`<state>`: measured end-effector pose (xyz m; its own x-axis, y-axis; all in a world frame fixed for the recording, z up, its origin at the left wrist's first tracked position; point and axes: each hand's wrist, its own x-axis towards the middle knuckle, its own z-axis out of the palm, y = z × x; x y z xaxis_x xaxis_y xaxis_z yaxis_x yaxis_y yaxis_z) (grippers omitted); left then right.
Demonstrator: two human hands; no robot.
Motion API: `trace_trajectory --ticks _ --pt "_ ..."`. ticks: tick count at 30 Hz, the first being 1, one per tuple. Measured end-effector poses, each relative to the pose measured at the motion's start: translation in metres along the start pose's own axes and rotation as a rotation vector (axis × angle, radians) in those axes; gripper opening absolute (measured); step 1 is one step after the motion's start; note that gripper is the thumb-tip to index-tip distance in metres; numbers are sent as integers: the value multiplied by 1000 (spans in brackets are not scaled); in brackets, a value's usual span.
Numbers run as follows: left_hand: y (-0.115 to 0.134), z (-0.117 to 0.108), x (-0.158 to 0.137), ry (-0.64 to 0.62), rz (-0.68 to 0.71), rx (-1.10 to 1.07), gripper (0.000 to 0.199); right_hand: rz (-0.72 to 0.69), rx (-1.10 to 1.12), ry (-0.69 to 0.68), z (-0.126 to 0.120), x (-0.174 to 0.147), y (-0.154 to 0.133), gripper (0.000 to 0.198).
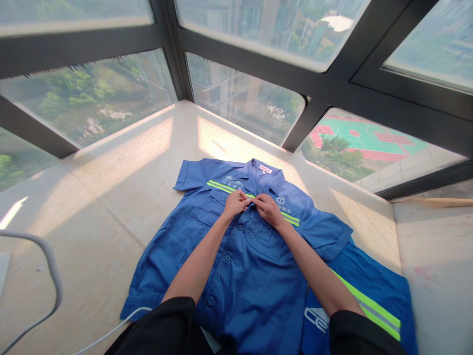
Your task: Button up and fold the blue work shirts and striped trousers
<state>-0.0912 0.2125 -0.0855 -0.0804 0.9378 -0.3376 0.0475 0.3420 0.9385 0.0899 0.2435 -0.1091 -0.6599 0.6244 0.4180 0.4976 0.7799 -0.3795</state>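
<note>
A blue short-sleeved work shirt lies face up with its collar away from me. Yellow-green reflective stripes cross its chest, and buttons run down the front. At the upper placket, my left hand pinches the shirt's front edge. Close beside it, my right hand pinches the other side of the same opening. The fingertips of both hands nearly meet, hiding whatever button is there. Lower on the placket, several buttons, such as one button, show in plain view.
A second blue garment with a wide reflective band lies partly under the shirt at right. The pale stone ledge meets dark window frames. At left are a grey curved tube and a thin white cable.
</note>
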Motion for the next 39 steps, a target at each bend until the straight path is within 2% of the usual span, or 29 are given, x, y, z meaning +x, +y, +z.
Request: trace_trajectory --ticks 7,9,12,15,21,24,31,39 --pt "5 -1 -10 -9 81 98 8 -5 -65 -58 -4 4 -7 35" --pt "8 0 -19 10 146 187 19 1 -73 -76 -4 5 -8 34" --pt "12 5 -34 48 259 448 40 5 -78 -87 -3 6 -8 32" --pt "14 13 -43 125 278 655 36 0 -89 -77 -3 6 -8 31" --pt "10 25 -48 205 275 811 34 -10 -99 -71 -3 5 -7 31" --pt "9 26 -47 225 239 807 33 -25 -108 -62 -2 6 -6 28" --pt "6 26 -42 319 189 537 32 -19 12 -32 -1 7 -1 24" --pt "-3 27 -40 370 252 462 23 12 129 -47 2 6 6 29"
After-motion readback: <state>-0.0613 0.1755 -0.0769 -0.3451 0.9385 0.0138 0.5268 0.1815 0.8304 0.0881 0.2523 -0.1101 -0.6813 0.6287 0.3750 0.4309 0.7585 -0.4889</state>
